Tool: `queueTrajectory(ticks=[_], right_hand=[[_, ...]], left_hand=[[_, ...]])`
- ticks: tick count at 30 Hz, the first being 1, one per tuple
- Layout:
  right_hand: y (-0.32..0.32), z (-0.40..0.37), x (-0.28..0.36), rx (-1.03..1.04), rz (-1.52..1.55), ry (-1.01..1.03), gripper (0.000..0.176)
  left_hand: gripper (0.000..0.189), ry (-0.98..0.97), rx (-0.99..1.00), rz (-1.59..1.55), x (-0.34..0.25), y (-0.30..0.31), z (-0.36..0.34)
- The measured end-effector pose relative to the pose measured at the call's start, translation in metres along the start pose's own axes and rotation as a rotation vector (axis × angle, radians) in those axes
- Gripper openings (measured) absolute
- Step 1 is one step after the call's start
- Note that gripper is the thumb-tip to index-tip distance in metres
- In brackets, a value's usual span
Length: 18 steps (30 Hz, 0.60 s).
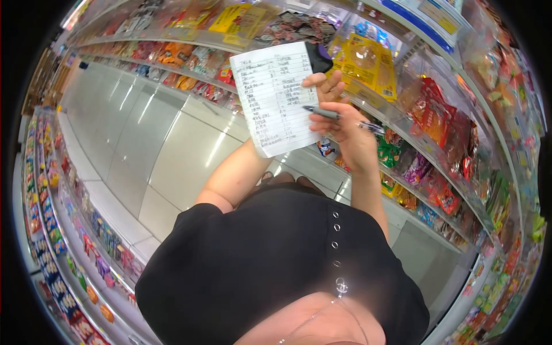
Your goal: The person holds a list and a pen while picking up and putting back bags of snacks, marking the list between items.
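A lined sheet of paper (275,109) covered in handwritten rows, with several lines in a second column, is held up in front of me. My left hand (325,87) grips it from behind, with the thumb on its right edge and most of the palm hidden. Behind the sheet's upper right corner shows a black object with a purple patch (321,56); its kind I cannot make out. In my right hand (352,138), a grey pen (325,112) is pinched between the fingers, its tip over the sheet's right part.
Shelves (437,138) of packaged snacks curve along the front and right, close beyond my hands. Yellow packets (365,64) and red packets (431,112) lie on them. Another stocked shelf (95,247) runs down the left. Between them is a tiled floor (172,149).
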State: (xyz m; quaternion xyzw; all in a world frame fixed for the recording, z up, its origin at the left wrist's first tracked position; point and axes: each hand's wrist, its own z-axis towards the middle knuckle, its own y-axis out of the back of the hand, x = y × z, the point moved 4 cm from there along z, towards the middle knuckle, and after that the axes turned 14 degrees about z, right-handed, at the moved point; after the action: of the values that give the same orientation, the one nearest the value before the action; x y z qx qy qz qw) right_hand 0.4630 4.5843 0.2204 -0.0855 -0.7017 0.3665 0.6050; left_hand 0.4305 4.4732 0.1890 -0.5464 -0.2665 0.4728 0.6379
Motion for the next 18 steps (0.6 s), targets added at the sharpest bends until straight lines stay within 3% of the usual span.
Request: queueTrajectory(ticks=[1, 4, 7, 13, 16, 18], right_hand=[[-0.001, 0.003, -0.003, 0.037, -0.024, 0.019, 0.032], [0.001, 0.01, -0.006, 0.112, -0.04, 0.127, 0.011], [-0.005, 0.013, -0.012, 0.137, -0.126, 0.192, 0.008], [-0.01, 0.015, -0.02, 0.12, -0.135, 0.216, 0.006], [-0.01, 0.014, -0.02, 0.097, -0.147, 0.231, 0.008], [-0.006, 0.013, -0.016, 0.085, -0.141, 0.273, 0.009]], left_hand=[[0.029, -0.012, 0.116, -0.027, 0.005, -0.008, 0.0], [0.034, -0.013, 0.046, 0.063, 0.006, -0.004, 0.004], [0.041, -0.084, -0.068, 0.258, 0.01, -0.02, 0.0], [0.046, -0.13, -0.095, 0.355, 0.016, -0.002, 0.002], [0.047, -0.119, -0.157, 0.352, 0.016, -0.008, -0.003], [0.048, -0.075, -0.08, 0.225, 0.015, -0.02, -0.006]])
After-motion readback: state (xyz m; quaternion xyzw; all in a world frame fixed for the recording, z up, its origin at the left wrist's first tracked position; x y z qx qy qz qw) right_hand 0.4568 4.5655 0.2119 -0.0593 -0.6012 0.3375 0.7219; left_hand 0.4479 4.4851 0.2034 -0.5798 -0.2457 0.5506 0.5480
